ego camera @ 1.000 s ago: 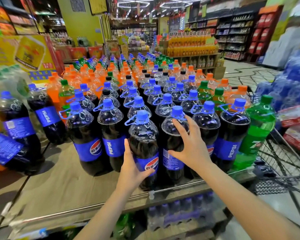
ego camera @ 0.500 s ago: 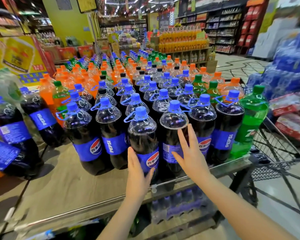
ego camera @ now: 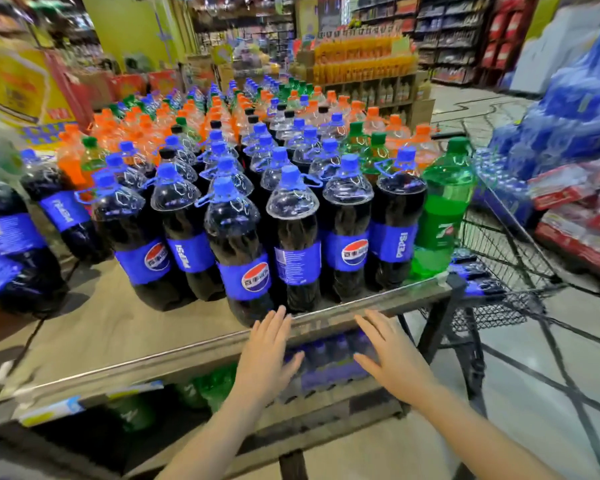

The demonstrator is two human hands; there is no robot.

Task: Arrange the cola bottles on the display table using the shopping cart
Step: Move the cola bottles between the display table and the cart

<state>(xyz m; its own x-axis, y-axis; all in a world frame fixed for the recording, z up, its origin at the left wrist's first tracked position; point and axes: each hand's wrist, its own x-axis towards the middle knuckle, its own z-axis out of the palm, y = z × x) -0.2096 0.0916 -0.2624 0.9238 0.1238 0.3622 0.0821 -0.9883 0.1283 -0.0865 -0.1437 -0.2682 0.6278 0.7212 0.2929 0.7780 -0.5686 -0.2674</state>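
Observation:
Several large cola bottles with blue caps and blue labels stand in rows on the display table (ego camera: 125, 337). The two nearest the front edge are one cola bottle (ego camera: 238, 247) and its right neighbour (ego camera: 293, 233). My left hand (ego camera: 267, 358) hovers below the table's front edge with straight fingers, holding nothing. My right hand (ego camera: 392, 358) is beside it, also flat and holding nothing. Neither hand touches a bottle. The black wire shopping cart (ego camera: 510, 251) stands at the table's right end with a few lying cola bottles (ego camera: 478, 285) in it.
A green 7up bottle (ego camera: 442, 209) stands at the table's right corner. Orange and green soda bottles fill the back rows. More cola bottles (ego camera: 11, 244) lie tilted at the left. Shrink-wrapped packs (ego camera: 329, 362) sit on the lower shelf. Stacked blue packs rise at the right.
Both hands have let go of the two front cola bottles and dropped back below the table edge. The view has tilted and shifted left.

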